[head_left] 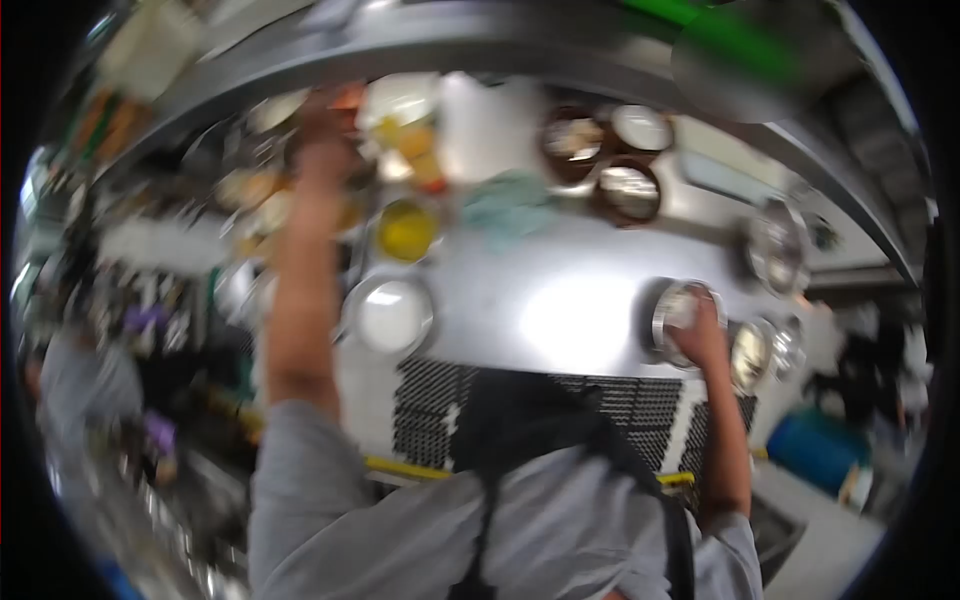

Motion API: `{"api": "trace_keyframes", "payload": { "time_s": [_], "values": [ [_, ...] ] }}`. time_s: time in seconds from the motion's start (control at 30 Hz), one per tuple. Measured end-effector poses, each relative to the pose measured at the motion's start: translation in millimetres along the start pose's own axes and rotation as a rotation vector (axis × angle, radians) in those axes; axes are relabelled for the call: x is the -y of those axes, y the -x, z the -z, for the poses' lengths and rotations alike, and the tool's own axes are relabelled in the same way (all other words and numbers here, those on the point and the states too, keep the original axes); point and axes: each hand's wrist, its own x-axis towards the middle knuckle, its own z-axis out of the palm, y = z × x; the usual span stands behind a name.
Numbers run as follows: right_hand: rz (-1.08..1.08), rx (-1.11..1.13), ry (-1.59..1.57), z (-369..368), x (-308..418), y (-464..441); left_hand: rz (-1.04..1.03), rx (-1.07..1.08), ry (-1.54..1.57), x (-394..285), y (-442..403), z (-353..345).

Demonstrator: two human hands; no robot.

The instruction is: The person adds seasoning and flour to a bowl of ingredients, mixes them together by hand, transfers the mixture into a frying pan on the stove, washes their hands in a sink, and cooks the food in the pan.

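Note:
My left hand (325,135) is stretched far forward on the left, beside an orange-red thing (347,98) and a pale bowl (402,98). Motion smears its fingers, so its grip is unclear. On the right, my right hand (697,318) is over a round metal bowl (662,322) with whitish contents, its fingers bent down inside the rim. Whether they grip the contents or the bowl itself cannot be made out. Between my arms lie a bowl of yellow liquid or paste (407,231), a bowl of white stuff (392,316) and a crumpled greenish clear plastic bag (510,205).
Several brown-rimmed bowls (628,190) stand at the back right of the steel counter (490,310). More metal bowls (778,247) line the right side. A raised metal shelf edge (460,52) crosses the far side. Black perforated matting (432,410) lies below the counter. Another person (95,385) is at far left.

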Motion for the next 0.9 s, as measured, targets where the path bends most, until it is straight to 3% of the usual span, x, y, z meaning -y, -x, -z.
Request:
{"api": "trace_keyframes", "payload": {
  "time_s": [0.07, 0.13, 0.17, 0.2, 0.23, 0.3, 0.37, 0.4, 0.43, 0.5, 0.53, 0.63, 0.67, 0.77, 0.9],
  "values": [
    [-0.045, 0.11, 0.058, 28.1, 26.6, 8.4, 0.143, 0.136, -0.029, -0.3, 119.3, -30.5],
    [0.002, 0.058, 0.077, 11.8, 5.0, 4.2, 0.478, 0.28, -0.188, -5.1, 227.1, -43.5],
    [0.04, 0.027, 0.09, 5.9, 1.9, -0.9, 0.536, 0.233, -0.152, 35.4, 271.7, -31.7],
    [0.03, 0.03, 0.087, 10.2, 9.3, -2.1, 0.522, 0.134, -0.156, 20.3, 300.6, -34.7],
    [0.009, 0.036, 0.085, 21.6, 22.0, 3.5, 0.314, 0.017, -0.339, 22.1, 304.6, -24.3],
    [-0.012, 0.004, 0.05, 37.0, 27.1, 11.9, -0.112, -0.199, -0.674, 32.6, 299.2, 16.6],
    [-0.008, -0.083, -0.016, 45.6, 22.7, 11.8, -0.215, -0.3, -0.809, 4.8, 248.9, 41.1],
    [0.054, -0.227, -0.118, 37.4, 3.6, 7.0, -0.329, -0.243, -0.996, -12.8, 216.3, 50.6],
    [-0.062, -0.135, -0.554, 26.9, -25.8, -4.6, -0.449, -0.176, -1.177, -23.4, 184.8, 61.7],
    [-0.291, 0.033, -1.435, 9.7, -76.6, -18.3, -0.324, 0.032, -1.447, -14.4, 126.2, 87.9],
    [-0.377, -0.008, -1.771, 10.4, -74.0, -4.1, -0.265, 0.15, -1.578, -8.5, 103.8, 98.5],
    [-0.494, -0.069, -2.323, 17.6, -43.9, 27.5, 0.143, 0.479, -1.63, 7.4, 64.0, 116.5],
    [-0.613, -0.132, -2.473, 14.5, -38.9, 30.9, 0.159, 0.473, -1.544, 7.3, 60.1, 120.0],
    [-0.476, -0.083, -2.466, 6.3, -23.4, 55.0, 0.119, 0.547, -1.347, 25.1, 54.0, 138.2],
    [-0.297, 0.025, -2.397, 28.3, 1.9, 84.6, 0.02, 0.546, -1.446, 31.0, 46.0, 143.3]
  ]
}}
